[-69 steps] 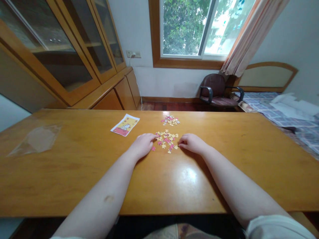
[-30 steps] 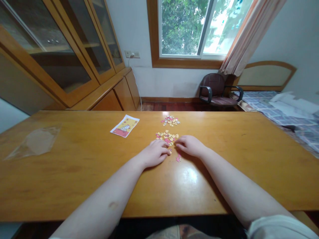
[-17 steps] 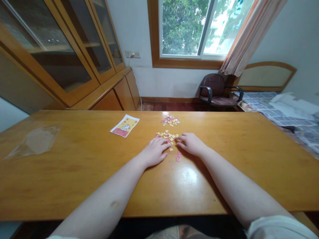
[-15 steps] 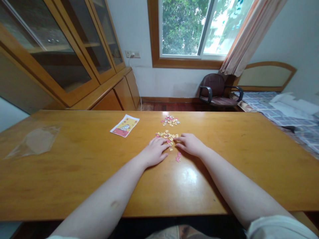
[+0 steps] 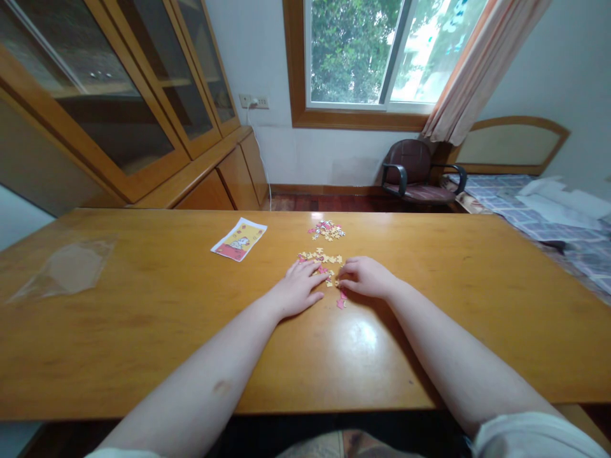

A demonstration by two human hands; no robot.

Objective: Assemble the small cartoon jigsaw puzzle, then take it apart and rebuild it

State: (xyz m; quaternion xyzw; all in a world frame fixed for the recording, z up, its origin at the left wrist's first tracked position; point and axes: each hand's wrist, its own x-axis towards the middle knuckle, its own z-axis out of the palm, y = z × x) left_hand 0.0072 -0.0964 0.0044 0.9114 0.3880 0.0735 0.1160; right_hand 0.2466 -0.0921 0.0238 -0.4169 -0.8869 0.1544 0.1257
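Few pink jigsaw pieces (image 5: 341, 303) lie just beside right hand (image 5: 366, 278), farther from left hand (image 5: 298, 291); fingers (image 5: 352, 270) of both slightly open, hold nothing visible.

On my bench (image 5: 143, 337), the puzzle pieces (image 5: 321, 257) sit between my left hand (image 5: 298, 291) and right hand (image 5: 366, 278), a smaller pile (image 5: 327, 230) behind them, picture card (image 5: 238, 239) and plastic bag (image 5: 64, 270) off left.

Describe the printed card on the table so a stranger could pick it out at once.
On the long wooden table, find the jigsaw pieces. Left of them lies a small printed card, yellow with a red band. Unlike the clear plastic bag farther left, it shows a picture.
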